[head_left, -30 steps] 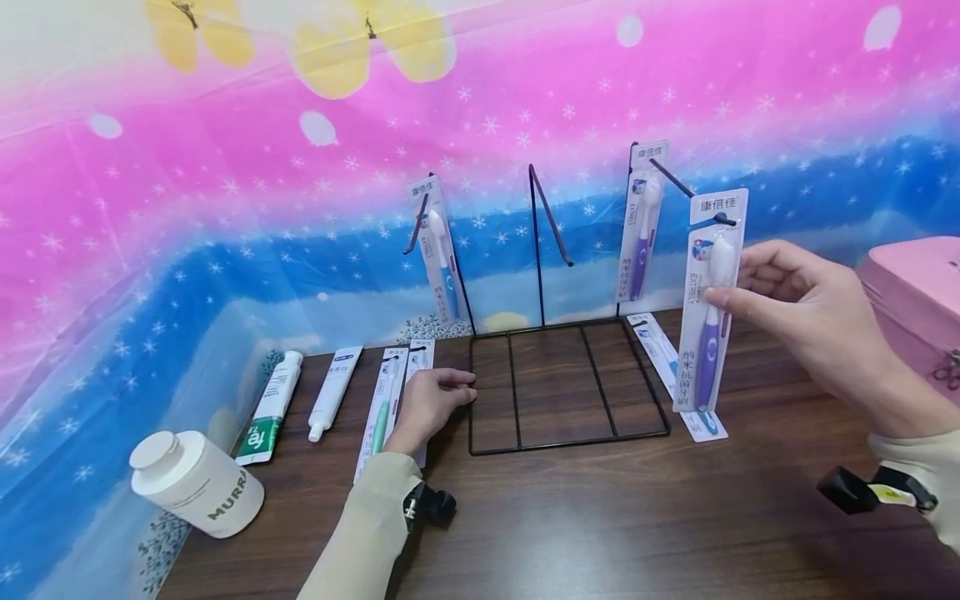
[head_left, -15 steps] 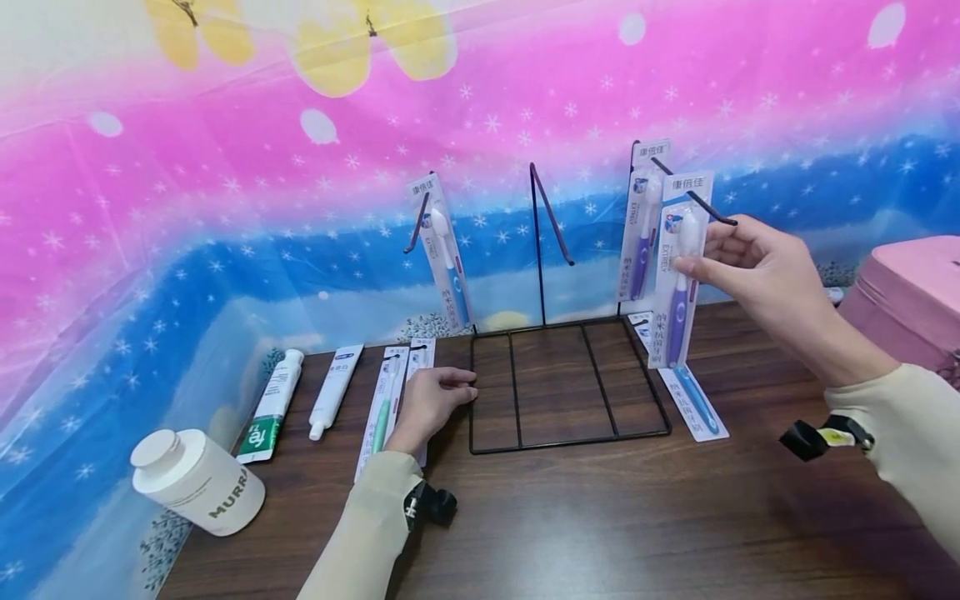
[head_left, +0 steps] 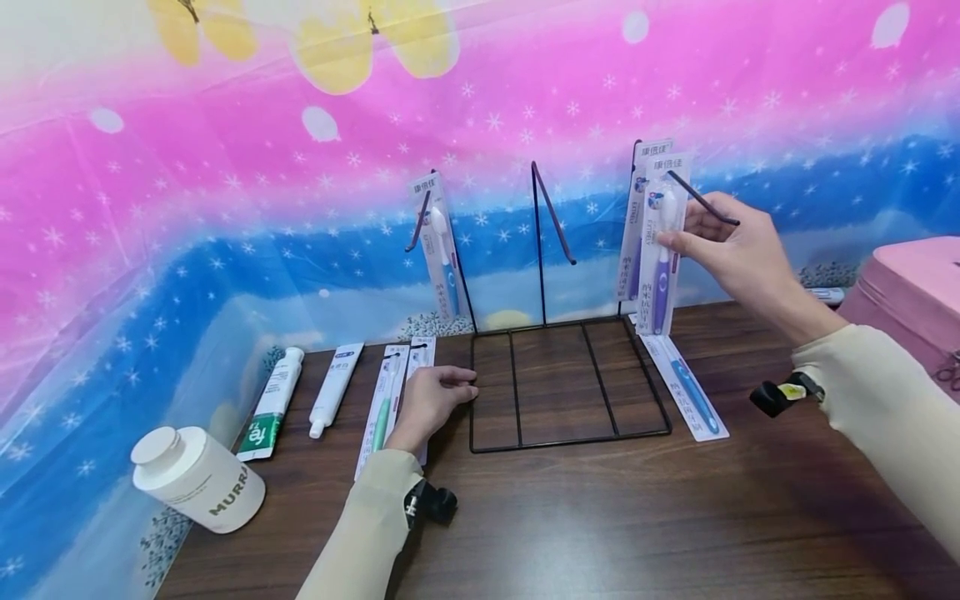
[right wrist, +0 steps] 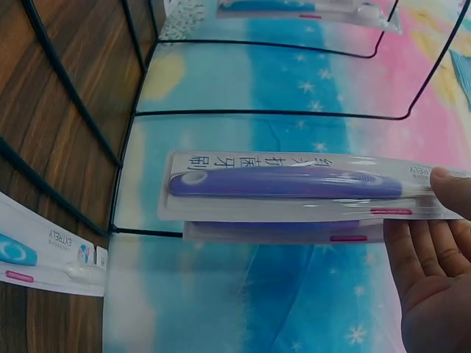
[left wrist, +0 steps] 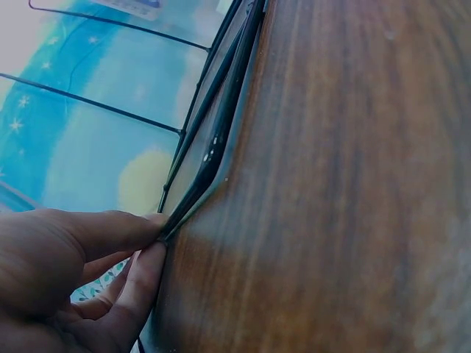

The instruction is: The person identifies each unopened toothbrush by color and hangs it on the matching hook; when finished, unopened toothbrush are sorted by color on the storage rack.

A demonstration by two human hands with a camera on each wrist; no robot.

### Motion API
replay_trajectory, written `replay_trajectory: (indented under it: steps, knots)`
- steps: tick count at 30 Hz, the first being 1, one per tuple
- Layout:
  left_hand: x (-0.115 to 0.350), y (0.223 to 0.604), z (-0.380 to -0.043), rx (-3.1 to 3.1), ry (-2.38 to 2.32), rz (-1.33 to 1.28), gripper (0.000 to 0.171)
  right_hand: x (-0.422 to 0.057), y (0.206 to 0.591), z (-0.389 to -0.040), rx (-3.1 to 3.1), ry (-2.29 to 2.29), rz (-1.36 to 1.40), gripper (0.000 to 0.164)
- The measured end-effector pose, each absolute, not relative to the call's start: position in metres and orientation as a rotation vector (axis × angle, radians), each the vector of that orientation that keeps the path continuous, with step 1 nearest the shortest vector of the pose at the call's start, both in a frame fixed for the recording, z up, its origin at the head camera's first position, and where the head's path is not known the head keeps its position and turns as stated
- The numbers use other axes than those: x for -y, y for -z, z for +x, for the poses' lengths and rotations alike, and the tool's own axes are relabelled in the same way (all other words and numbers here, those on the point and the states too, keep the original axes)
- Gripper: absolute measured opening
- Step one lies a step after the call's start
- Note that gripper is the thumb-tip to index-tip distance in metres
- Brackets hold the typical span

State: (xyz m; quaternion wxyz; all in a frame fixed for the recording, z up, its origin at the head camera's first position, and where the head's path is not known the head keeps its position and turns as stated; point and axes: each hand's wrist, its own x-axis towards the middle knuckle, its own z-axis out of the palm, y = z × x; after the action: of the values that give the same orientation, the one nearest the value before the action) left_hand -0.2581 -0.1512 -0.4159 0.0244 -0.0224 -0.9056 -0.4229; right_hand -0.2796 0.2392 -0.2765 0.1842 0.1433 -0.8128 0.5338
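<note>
A purple toothbrush [head_left: 662,275] stands upright before us, white head up and slim purple handle down, under clear plastic on a white card [head_left: 646,304] printed with Chinese lettering. Our right hand [head_left: 735,242] pinches it by the right side, thumb in front and fingers behind, while the rack's right prong [head_left: 703,200] passes through near the card's top. A second purple brush [head_left: 634,267] hangs just behind. Well to the left and lower, our left hand [head_left: 433,404] pinches the left rod of the black rack [head_left: 514,387]. On the wooden surface [head_left: 570,517], a blue brush [head_left: 695,396] lies to the rack's right, below the toothbrush we hold.
</note>
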Motion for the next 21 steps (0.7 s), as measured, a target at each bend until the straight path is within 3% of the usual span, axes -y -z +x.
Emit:
replay_trajectory:
  steps: [21]
  knots:
    - [0.151,0.417,-0.259,2.806,1.303,-0.059,0.017,-0.245,0.285,-0.291,2.378,-1.488,0.379,0.041]
